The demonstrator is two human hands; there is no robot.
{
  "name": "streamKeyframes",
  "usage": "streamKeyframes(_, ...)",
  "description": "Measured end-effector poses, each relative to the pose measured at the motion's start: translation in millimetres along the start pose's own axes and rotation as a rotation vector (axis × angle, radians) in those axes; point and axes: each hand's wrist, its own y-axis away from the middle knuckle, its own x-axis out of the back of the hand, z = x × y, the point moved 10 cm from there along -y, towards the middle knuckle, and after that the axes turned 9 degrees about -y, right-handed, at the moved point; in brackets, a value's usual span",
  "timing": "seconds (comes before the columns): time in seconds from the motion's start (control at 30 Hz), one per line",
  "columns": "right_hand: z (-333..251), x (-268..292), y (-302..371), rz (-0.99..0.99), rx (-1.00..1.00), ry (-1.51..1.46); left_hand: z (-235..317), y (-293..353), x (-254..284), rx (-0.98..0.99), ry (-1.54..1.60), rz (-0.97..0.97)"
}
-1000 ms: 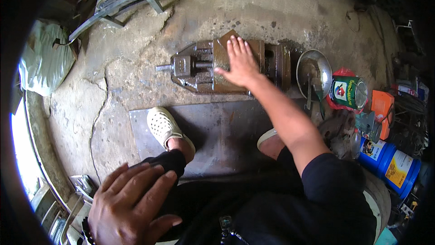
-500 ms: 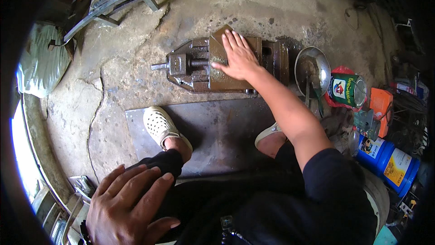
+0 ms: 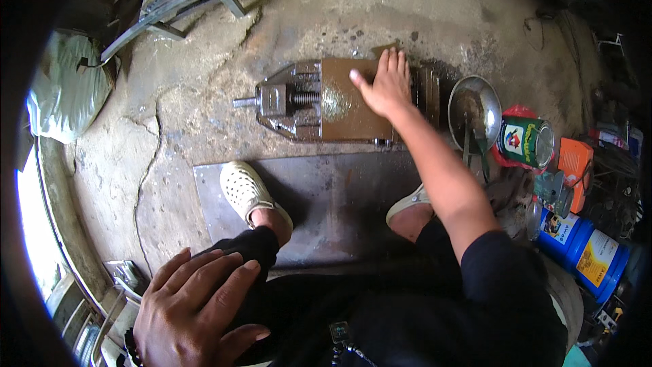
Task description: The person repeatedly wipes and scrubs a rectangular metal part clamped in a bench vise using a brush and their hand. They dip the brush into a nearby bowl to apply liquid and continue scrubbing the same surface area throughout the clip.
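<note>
A large oily machine vise (image 3: 274,101) lies on the concrete floor ahead of me, its screw toward the left. My right hand (image 3: 388,88) is laid flat on the right part of its wet, brown flat top (image 3: 346,103), fingers stretched forward and thumb out to the left. Beneath the fingers, the corner of a brown sheet, seemingly sandpaper (image 3: 384,48), juts past the far edge; the palm hides most of it. My left hand (image 3: 193,306) rests on my left knee, holding nothing, with its fingers extended.
A metal bowl (image 3: 475,105) with a brush-like tool stands right of the vise. Beyond it are a green can (image 3: 526,141), an orange case (image 3: 574,167) and a blue bucket (image 3: 583,248). My feet are on a steel plate (image 3: 326,197). A metal frame (image 3: 183,0) stands far left.
My right hand has slid to the right across the vise's top, and the brown sheet under it has moved along. My left hand stays on the knee.
</note>
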Motion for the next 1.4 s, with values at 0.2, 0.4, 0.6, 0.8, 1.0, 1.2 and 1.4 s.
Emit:
streamKeyframes(0.2,1,-17,19,-0.132,0.049,0.217,-5,-4,-2,0.015,-0.019,-0.021)
streamKeyframes(0.4,15,-9,14,-0.143,-0.025,0.01,-9,-3,2,0.054,0.056,0.009)
streamKeyframes(0.6,18,14,12,0.078,0.068,-0.315,10,3,2,-0.113,0.121,-0.032)
streamKeyframes(0.8,36,3,13,-0.038,0.103,-0.253,7,-12,1,-0.157,0.122,-0.031)
streamKeyframes(1.0,41,14,15,0.081,0.113,-0.321,-11,-6,-17,-0.175,0.114,-0.043)
streamKeyframes(1.2,37,2,14,0.041,0.092,-0.126,-6,-7,-10,-0.155,0.121,-0.046)
streamKeyframes(1.4,35,-13,10,-0.073,0.08,-0.111,-4,-3,-5,-0.185,0.116,-0.004)
